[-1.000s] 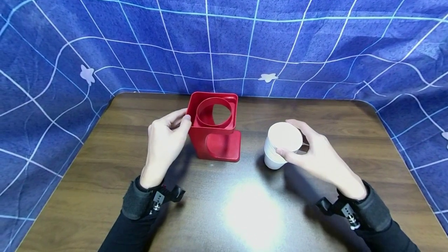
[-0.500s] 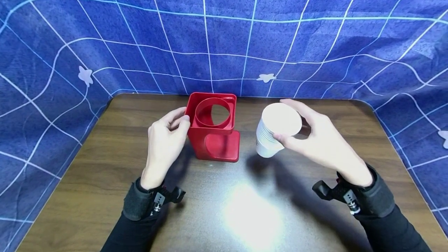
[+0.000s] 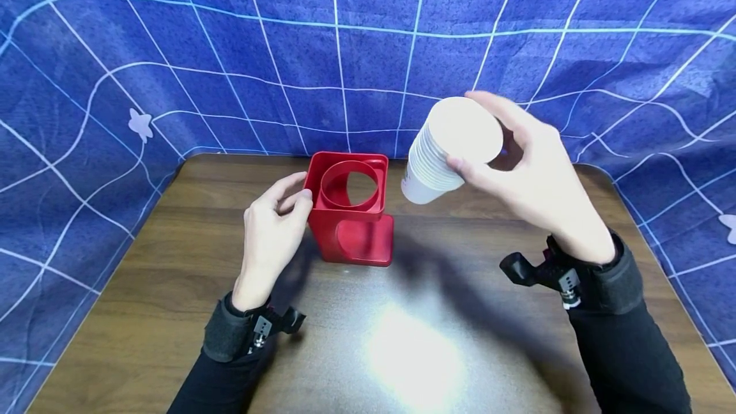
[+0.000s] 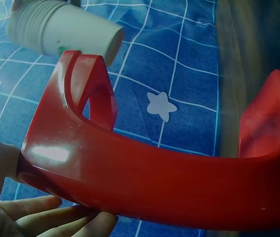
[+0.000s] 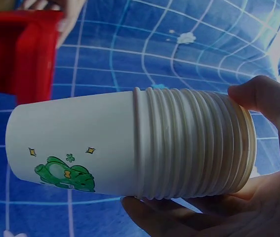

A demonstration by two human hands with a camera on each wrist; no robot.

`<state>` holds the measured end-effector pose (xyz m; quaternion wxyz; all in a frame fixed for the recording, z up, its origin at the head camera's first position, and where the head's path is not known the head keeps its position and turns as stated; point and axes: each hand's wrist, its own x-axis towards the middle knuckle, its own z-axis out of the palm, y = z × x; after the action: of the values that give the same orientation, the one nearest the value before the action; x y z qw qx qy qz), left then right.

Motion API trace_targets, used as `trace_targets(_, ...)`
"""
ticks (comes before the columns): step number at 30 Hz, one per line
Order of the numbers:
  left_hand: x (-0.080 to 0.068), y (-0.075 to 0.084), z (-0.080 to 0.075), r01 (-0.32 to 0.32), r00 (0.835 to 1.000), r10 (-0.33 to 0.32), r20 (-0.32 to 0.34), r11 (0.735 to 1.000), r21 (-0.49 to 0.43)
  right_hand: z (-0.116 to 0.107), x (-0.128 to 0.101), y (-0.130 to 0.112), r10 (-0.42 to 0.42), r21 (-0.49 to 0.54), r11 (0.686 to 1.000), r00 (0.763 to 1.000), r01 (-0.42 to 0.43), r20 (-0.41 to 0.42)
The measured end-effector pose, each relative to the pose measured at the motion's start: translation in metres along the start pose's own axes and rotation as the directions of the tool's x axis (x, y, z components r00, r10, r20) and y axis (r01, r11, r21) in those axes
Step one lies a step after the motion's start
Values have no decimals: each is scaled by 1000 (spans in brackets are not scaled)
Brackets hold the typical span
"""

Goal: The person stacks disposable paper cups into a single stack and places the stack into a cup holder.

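A red cup holder (image 3: pixel 352 209) with a round ring at its top and a flat base stands on the table. My left hand (image 3: pixel 273 235) grips its upper left side, thumb near the rim. In the left wrist view, fingers (image 4: pixel 56 217) lie along the red holder (image 4: pixel 144 182). My right hand (image 3: pixel 529 177) holds a stack of nested white paper cups (image 3: pixel 443 152) by the rims, raised above the table to the holder's right. The stack is tilted, its base pointing down and left. A green cartoon animal shows on the outermost cup (image 5: pixel 75 143) in the right wrist view.
The brown wooden table (image 3: pixel 201 241) carries a bright glare spot near its front middle. A blue cloth (image 3: pixel 368 50) with white grid lines hangs behind the table and around its sides. Black camera straps sit on both wrists.
My right hand has lifted the paper cup stack off the table, moving it up and somewhat left, and the stack has tilted more. My left hand and the red holder have stayed in place.
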<state>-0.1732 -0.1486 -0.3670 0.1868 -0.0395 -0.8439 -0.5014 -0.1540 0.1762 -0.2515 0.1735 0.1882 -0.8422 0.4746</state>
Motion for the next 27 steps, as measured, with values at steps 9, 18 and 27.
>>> trace_targets(9, 0, -1, -1, -21, 1000, 21, 4, 1000, 3, 9, 18, -28, -40, 138, 990, 999, 41, -12)
trace_targets(18, 0, 1, -1, -27, 999, 28, -21, 999, 39, 35, 32, -34, -133, 162, 979, 989, 122, 60)
trace_targets(27, 1, 1, 0, -27, 999, 28, -25, 999, 38, 59, 47, -34, -112, 213, 975, 974, 69, 197)
